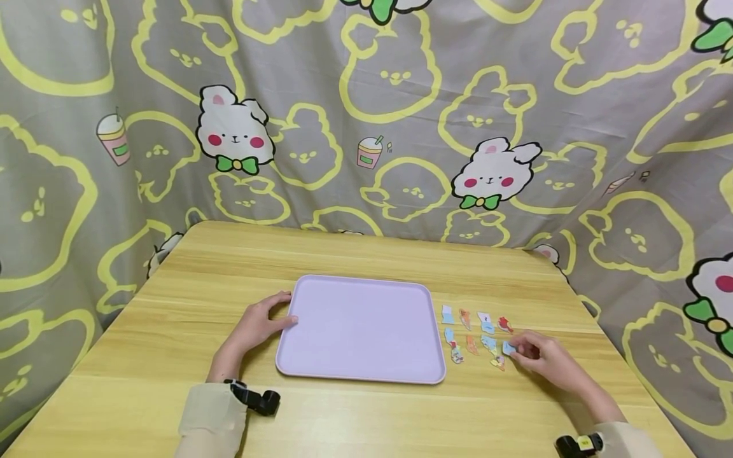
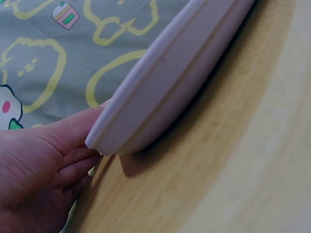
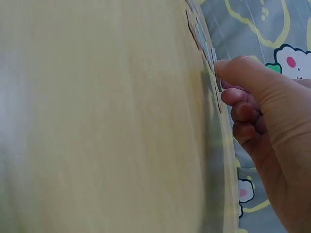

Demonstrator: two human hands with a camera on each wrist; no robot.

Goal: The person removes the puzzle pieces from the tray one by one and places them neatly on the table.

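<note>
A light purple tray (image 1: 361, 331) lies flat on the table. My left hand (image 1: 254, 326) holds its left edge, the thumb over the rim and other fingers lower at its side; the left wrist view shows them against the tray's outer wall (image 2: 155, 92). To the right of the tray lie several small cut-out puzzle pieces in loose rows, among them an orange piece (image 1: 471, 345) and a red piece (image 1: 504, 324). At the near right end of the group, my right hand (image 1: 544, 359) pinches a light blue piece (image 1: 507, 348) between thumb and fingers. Its far side is hidden by the fingertips.
The wooden table (image 1: 366, 420) reaches back to a grey curtain (image 1: 321, 76) printed with yellow outlines and white rabbits. Curtain also hangs at both sides. Each wrist carries a small black camera, one of them the left wrist camera (image 1: 254, 399).
</note>
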